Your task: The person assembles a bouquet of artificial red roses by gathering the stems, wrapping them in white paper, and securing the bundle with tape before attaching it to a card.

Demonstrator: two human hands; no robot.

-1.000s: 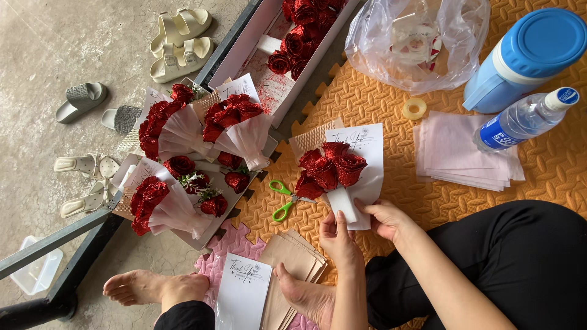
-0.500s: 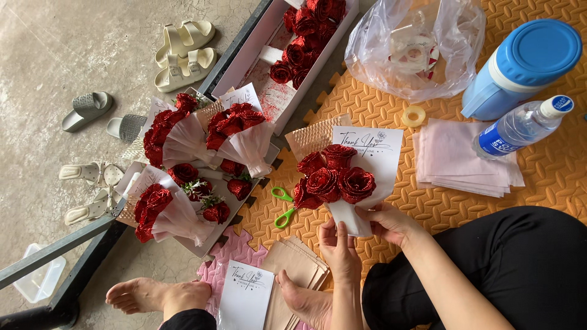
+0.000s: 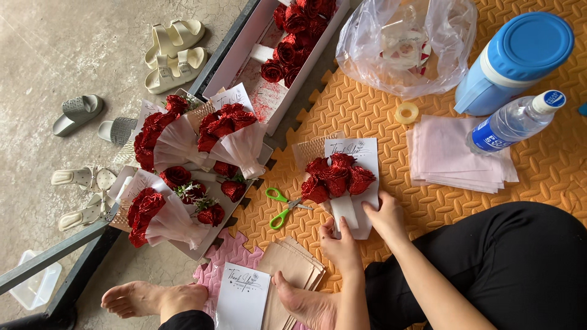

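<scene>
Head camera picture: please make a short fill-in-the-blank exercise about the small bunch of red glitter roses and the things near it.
1. Both hands, left hand and right hand, hold the small bunch of red glitter roses by its white ____.
2. The green-handled scissors lie on the ____ foam mat.
3. The clear plastic water bottle lies on a stack of ____ paper sheets.

Missing words: wrapper; orange; pink

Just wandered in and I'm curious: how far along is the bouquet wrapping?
Done: wrapped rose bouquets piled in a box. In hand: both hands, left and right, hold a rose bunch on white paper. Left: loose roses in the long box, and unused pink sheets.
</scene>
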